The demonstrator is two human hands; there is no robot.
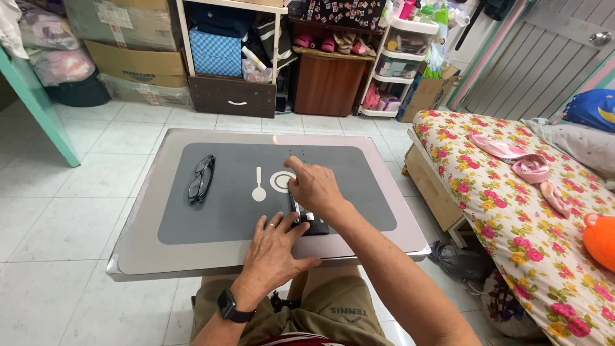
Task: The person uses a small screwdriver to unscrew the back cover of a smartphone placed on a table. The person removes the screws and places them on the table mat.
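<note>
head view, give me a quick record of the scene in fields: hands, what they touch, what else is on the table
left hand: lies flat on the table, fingers on the near end of a small dark device
right hand: rests on the far part of the small dark device
table: grey top with a darker mat
eyeglasses: folded, black, on the mat's left side, apart from both hands
mat marks: white spoon shape and ring by the right hand
wristwatch: black, on the left wrist

Bright even indoor light, sharp, slight wide-angle edge distortion.
</note>
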